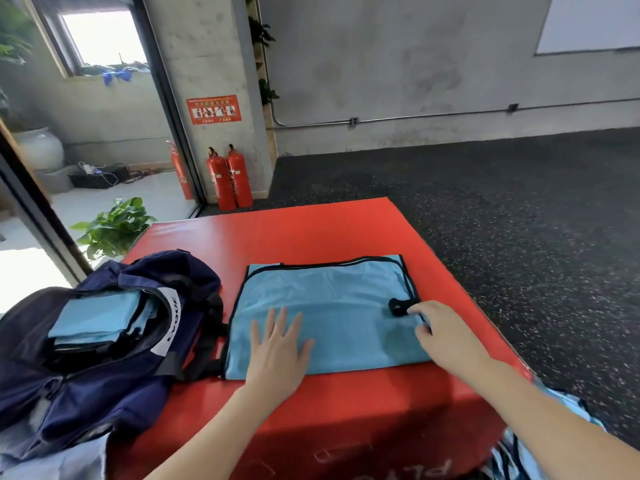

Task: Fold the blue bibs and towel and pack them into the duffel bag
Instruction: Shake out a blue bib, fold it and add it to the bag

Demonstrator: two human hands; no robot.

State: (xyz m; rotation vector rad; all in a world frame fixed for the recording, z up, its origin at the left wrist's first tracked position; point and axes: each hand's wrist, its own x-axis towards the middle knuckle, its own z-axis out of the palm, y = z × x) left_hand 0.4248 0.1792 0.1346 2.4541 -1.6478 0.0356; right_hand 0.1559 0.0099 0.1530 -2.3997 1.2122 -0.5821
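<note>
A light blue bib (pixel 332 306) with black trim lies folded in half on the red mat (pixel 311 233). My left hand (pixel 278 348) presses flat on the bib's near left part, fingers spread. At the bib's right edge, the fingertips of my right hand (pixel 446 336) pinch the trim beside a black strap loop (pixel 398 306). The navy duffel bag (pixel 104 344) sits open on the left, touching the bib's left edge. Folded blue pieces (pixel 95 320) lie stacked inside its opening.
More blue fabric (pixel 540 441) hangs off the mat's near right corner, under my right arm. A potted plant (pixel 110 230) stands beyond the bag. Two red fire extinguishers (pixel 230 178) stand against the pillar. Dark speckled floor stretches to the right.
</note>
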